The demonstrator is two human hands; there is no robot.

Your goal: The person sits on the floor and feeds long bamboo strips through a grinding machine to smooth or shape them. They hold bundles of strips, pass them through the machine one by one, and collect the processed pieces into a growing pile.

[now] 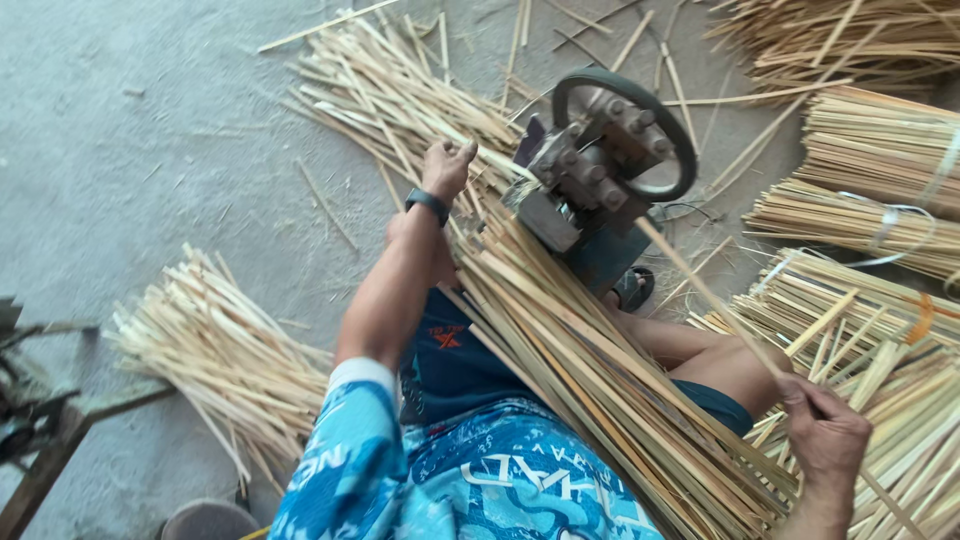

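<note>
A thick bundle of long bamboo strips [600, 390] lies slanted across my lap. My left hand [446, 167], with a dark watch on the wrist, reaches forward and grips thin strips at the far side of a small metal machine [590, 190] with a round dark wheel [625, 130]. My right hand [822, 430] pinches one long strip [705, 295] whose far end points into the machine.
Piles of pale split strips lie on the grey concrete floor: one at the left [220, 350], one beyond the machine [390, 90]. Tied bundles [880, 160] stack at the right. A rusty metal frame [40, 420] stands at the left edge.
</note>
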